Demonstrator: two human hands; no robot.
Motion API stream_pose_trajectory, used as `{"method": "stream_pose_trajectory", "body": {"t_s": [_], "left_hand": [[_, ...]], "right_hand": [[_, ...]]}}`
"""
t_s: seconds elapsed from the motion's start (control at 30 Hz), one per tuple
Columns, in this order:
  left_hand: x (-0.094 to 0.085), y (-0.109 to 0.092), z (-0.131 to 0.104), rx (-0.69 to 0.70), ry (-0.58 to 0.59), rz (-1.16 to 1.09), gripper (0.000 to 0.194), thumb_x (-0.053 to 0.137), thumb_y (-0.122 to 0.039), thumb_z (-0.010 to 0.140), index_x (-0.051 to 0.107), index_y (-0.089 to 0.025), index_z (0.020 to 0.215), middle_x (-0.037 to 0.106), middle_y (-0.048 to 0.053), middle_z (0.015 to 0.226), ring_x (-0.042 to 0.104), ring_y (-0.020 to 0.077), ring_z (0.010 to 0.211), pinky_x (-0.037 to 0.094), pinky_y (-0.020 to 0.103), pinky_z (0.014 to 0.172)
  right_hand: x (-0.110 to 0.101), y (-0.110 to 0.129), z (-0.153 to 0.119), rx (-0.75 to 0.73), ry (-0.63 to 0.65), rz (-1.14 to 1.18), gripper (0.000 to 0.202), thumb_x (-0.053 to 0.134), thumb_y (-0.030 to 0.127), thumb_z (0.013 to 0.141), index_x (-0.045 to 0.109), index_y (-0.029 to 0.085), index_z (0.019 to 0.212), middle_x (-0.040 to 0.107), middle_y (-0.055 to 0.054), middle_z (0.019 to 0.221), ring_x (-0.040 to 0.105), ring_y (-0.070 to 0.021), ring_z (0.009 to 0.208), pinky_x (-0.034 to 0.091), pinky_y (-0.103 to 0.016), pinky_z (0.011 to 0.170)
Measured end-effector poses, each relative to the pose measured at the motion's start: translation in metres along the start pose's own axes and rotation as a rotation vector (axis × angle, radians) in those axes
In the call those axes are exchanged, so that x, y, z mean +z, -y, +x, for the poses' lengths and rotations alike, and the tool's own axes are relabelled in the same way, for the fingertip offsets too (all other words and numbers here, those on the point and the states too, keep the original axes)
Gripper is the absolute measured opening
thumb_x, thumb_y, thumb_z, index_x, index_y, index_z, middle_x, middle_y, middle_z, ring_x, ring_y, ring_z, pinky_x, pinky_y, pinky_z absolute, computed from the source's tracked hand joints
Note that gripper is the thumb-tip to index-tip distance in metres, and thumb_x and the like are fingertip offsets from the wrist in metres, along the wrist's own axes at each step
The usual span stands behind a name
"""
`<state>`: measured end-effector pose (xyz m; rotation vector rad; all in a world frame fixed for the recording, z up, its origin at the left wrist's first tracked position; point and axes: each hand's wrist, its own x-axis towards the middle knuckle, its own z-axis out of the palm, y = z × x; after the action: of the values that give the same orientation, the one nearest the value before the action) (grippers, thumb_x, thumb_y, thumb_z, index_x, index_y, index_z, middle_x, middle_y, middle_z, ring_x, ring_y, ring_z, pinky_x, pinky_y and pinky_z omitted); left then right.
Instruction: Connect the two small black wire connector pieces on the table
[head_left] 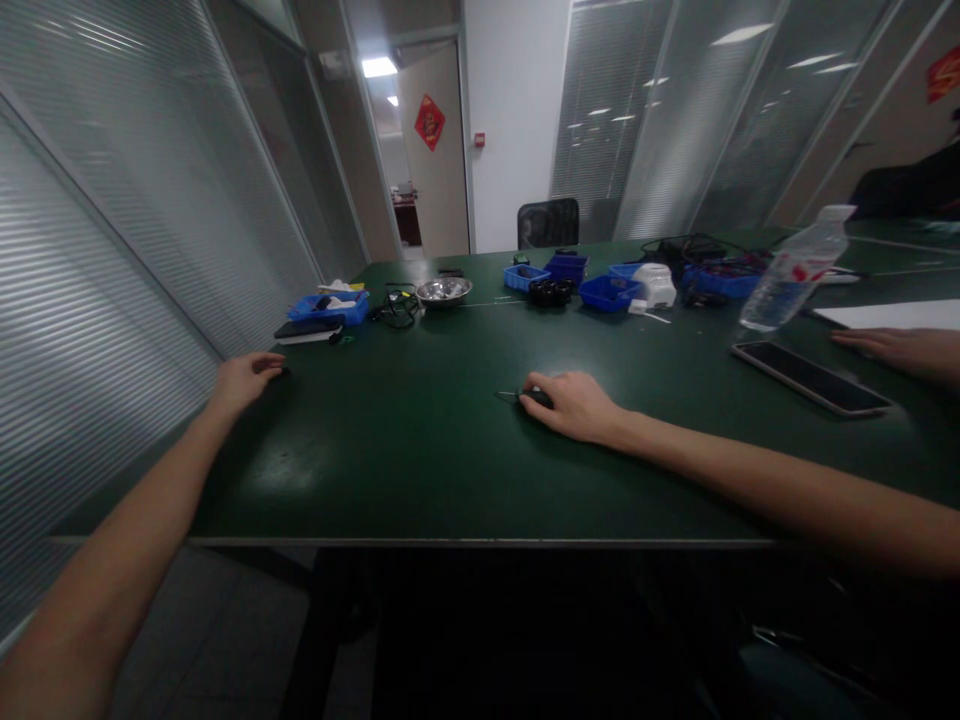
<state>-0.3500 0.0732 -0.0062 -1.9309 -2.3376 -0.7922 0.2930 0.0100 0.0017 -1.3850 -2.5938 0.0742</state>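
My right hand (574,405) rests on the green table, its fingers wrapped round a small screwdriver (538,398) with a dark handle. The thin metal shaft points left, low over the tabletop. Far to the left, near the table's left edge, my left hand (247,382) has its fingers closed on a small dark object (281,374), mostly hidden by the fingertips. A black notebook (307,330) lies just beyond that hand.
Along the back stand a blue tray (351,308), a metal bowl (444,291), blue bins (609,293) and cables (551,292). To the right are a phone (810,378), a water bottle (796,270) and another person's hand (900,350) beside white paper (892,315).
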Motion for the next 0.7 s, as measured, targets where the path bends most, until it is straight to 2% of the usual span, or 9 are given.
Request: {"method": "stream_pose_trajectory", "body": {"t_s": [0.17, 0.37, 0.53, 0.7], "left_hand": [[-0.0008, 0.0002, 0.0038, -0.117, 0.016, -0.149, 0.04, 0.073, -0.023, 0.089, 0.075, -0.008, 0.127, 0.078, 0.015, 0.12, 0.073, 0.0234, 0.108, 0.053, 0.036, 0.106], [0.0002, -0.0022, 0.0049, -0.257, -0.014, -0.363, 0.044, 0.08, -0.022, 0.078, 0.078, -0.009, 0.119, 0.079, 0.013, 0.114, 0.071, 0.023, 0.105, 0.053, 0.035, 0.104], [0.0027, -0.0003, 0.0024, -0.362, 0.014, -0.478, 0.061, 0.081, -0.027, 0.076, 0.074, -0.009, 0.134, 0.077, 0.014, 0.118, 0.071, 0.0209, 0.096, 0.056, 0.033, 0.09], [0.0057, -0.001, 0.0045, -0.414, 0.008, -0.54, 0.069, 0.079, -0.029, 0.072, 0.072, -0.008, 0.138, 0.078, 0.015, 0.112, 0.069, 0.0214, 0.088, 0.057, 0.033, 0.079]], "right_hand": [[-0.0025, 0.0012, -0.0006, -0.003, -0.008, -0.016, 0.042, 0.044, 0.054, 0.108, 0.067, 0.022, 0.124, 0.071, -0.005, 0.08, 0.062, -0.02, 0.068, 0.035, -0.03, 0.063], [-0.0046, 0.0015, -0.0014, 0.003, 0.014, 0.029, 0.043, 0.044, 0.053, 0.108, 0.067, 0.02, 0.125, 0.072, -0.006, 0.082, 0.063, -0.0201, 0.068, 0.037, -0.03, 0.063], [-0.0004, -0.0011, -0.0004, -0.003, -0.009, -0.012, 0.043, 0.045, 0.055, 0.108, 0.067, 0.022, 0.125, 0.073, -0.006, 0.082, 0.063, -0.0205, 0.069, 0.036, -0.03, 0.065], [-0.0012, -0.0003, -0.0005, -0.002, 0.002, 0.001, 0.043, 0.044, 0.054, 0.108, 0.066, 0.021, 0.125, 0.072, -0.005, 0.081, 0.063, -0.0203, 0.069, 0.036, -0.03, 0.064]]}}
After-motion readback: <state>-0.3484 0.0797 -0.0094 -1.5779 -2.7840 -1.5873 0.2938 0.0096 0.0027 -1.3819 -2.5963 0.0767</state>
